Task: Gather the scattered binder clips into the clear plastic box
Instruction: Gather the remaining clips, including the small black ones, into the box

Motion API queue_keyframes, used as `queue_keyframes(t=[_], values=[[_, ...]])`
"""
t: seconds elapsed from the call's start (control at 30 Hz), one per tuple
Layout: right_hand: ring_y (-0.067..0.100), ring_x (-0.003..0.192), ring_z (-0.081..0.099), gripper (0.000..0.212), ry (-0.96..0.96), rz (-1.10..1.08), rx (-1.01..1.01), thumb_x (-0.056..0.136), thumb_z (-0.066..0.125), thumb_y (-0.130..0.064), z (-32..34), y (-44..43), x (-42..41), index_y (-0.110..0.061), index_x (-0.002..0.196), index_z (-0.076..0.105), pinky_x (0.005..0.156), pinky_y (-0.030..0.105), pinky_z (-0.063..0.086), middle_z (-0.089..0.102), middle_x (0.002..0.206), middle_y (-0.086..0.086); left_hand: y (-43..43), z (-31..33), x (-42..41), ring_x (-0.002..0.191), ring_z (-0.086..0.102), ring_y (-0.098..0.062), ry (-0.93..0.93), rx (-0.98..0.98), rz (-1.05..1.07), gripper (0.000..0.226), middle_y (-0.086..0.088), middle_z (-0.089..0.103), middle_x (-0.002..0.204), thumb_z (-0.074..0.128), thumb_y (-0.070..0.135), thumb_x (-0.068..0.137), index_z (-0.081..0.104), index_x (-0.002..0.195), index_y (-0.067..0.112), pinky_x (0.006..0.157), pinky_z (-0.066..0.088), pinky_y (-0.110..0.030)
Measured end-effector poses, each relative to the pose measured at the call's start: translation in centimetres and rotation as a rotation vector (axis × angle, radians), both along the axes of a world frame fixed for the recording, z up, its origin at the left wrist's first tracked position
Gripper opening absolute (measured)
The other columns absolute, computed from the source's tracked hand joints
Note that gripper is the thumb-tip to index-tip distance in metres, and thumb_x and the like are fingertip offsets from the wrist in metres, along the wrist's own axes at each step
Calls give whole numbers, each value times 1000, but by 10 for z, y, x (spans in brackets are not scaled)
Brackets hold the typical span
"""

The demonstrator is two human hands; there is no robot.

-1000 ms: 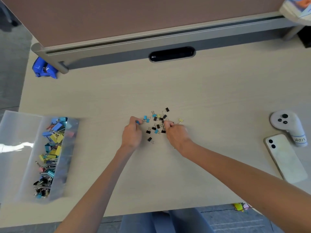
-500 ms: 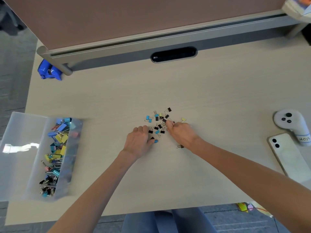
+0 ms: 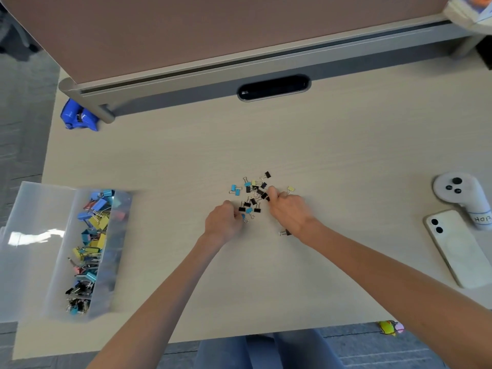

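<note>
So the little heap of blue, black and yellow metal binder clips (image 3: pixel 252 196) sits around the middle of the pale wood-grain worktop (image 3: pixel 292 275). It's well apart from the clear plastic box (image 3: pixel 120 249) at the left edge, which already has plenty of clips in it.

Both hands are curled in on the heap. The left hand (image 3: pixel 223 222) looks to be pinching a blue one on the near side, and the right hand (image 3: pixel 290 212) has its fingertips closed on a black one.

My two cents: don't go clip by clip. Rake everything together, cup a handful, then carry it over. The wire handles probably snag each other, so lift gently. Also grab the lone black clip (image 3: pixel 286 232) just beside the right wrist and the stray yellow clip (image 3: pixel 291 189).
</note>
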State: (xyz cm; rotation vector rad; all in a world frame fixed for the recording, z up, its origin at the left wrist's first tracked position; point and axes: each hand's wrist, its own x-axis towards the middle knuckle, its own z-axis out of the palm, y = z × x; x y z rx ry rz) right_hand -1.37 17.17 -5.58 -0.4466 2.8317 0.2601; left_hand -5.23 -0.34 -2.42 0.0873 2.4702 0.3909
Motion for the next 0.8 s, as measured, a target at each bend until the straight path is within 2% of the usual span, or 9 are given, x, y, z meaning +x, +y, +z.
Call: queue_keyframes(t=[0.07, 0.13, 0.23, 0.3, 0.43, 0.5, 0.57, 0.67, 0.8], values=[[17, 56, 42, 43, -56, -32, -45, 78, 23, 19, 14, 2, -2, -8, 104, 44, 44, 27, 37, 48, 87, 7, -4, 3, 0, 89, 58, -26, 35, 58, -5, 16, -4, 64, 95, 52, 15, 88, 55, 104, 12, 69, 42, -31], [20, 52, 45, 12, -97, -170, -153, 95, 39, -4, 26, 5, -4, -8, 107, 42, 45, 30, 34, 40, 67, 2, -12, 3, -2, 85, 56, -24, 54, 115, -57, 19, 2, 62, 90, 57, 10, 83, 53, 100, 16, 68, 42, -31], [29, 57, 49, 22, -150, -415, -550, 102, 32, -30, 34, 8, -4, -8, 104, 34, 52, 36, 37, 47, 62, 4, -21, 3, -3, 86, 56, -23, 16, 177, -172, 31, 6, 61, 95, 66, 8, 78, 52, 102, 20, 72, 44, -33], [26, 58, 47, 25, -200, -545, -816, 101, 34, -32, 38, 8, -5, -7, 96, 34, 57, 39, 40, 53, 69, 8, -25, 0, -2, 80, 52, -19, 45, 179, -258, 32, 11, 57, 93, 66, 10, 81, 52, 108, 21, 68, 39, -30], [16, 56, 34, 25, -288, -821, -1227, 100, 40, -32, 38, 7, -4, -12, 84, 39, 50, 28, 31, 42, 64, 1, -25, -2, -2, 74, 46, -16, 163, 168, -375, 23, 12, 58, 94, 59, 13, 89, 50, 108, 22, 66, 37, -30], [13, 52, 31, 27, -330, -903, -1338, 100, 41, -29, 39, 2, -3, -17, 76, 35, 45, 22, 27, 38, 60, -2, -23, -1, -4, 75, 44, -15, 202, 145, -442, 22, 13, 59, 99, 58, 17, 90, 48, 108, 23, 66, 37, -30], [7, 45, 28, 27, -376, -971, -1408, 100, 39, -25, 43, -3, -1, -18, 75, 32, 39, 16, 23, 34, 58, -4, -19, 2, -6, 74, 43, -15, 200, 144, -474, 24, 14, 54, 93, 59, 19, 90, 47, 110, 23, 66, 37, -30], [3, 37, 21, 26, -454, -1064, -1512, 100, 36, -22, 50, -8, 4, -17, 76, 28, 35, 17, 16, 27, 58, -3, -14, 6, -5, 77, 49, -20, 163, 141, -487, 24, 9, 56, 90, 58, 30, 91, 47, 111, 23, 68, 40, -31], [4, 36, 21, 27, -471, -1147, -1516, 101, 35, -25, 51, -13, 15, -18, 76, 28, 35, 16, 16, 27, 57, -2, -6, 8, 2, 83, 61, -28, 274, -61, -447, 40, 1, 62, 85, 46, 52, 92, 41, 107, 15, 65, 40, -33]])
